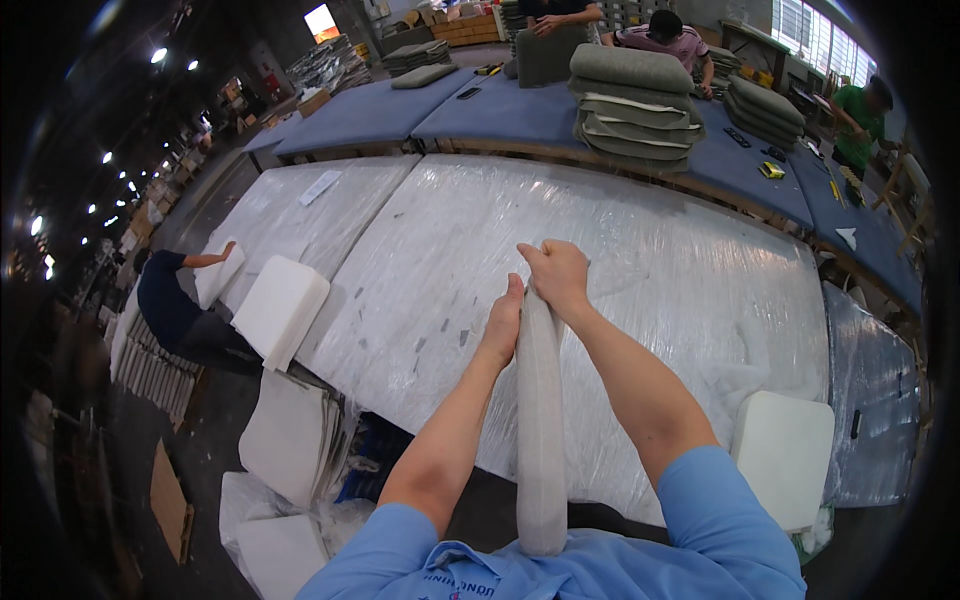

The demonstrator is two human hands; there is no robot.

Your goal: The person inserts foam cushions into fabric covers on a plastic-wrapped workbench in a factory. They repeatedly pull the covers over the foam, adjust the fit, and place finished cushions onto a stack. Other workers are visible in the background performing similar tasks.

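A light grey padded seat cushion [541, 430] stands on edge in front of me, one end close to my chest and the other over the plastic-wrapped table. My left hand [504, 322] grips its far end from the left side, thumb pointing up. Curled at the same end from the right is my right hand [558, 276], with its fingers closed at the cushion's top corner. Part of the fingers of both hands is hidden behind the cushion and the hands themselves.
Beneath my arms spreads a table covered in clear film [440, 240]. White foam pads lie at its right [785, 455] and left [283, 300] edges. Blue tables [370, 115] beyond hold stacked grey-green cushions [638, 105]. A co-worker [180, 300] bends at the left; others stand at the back.
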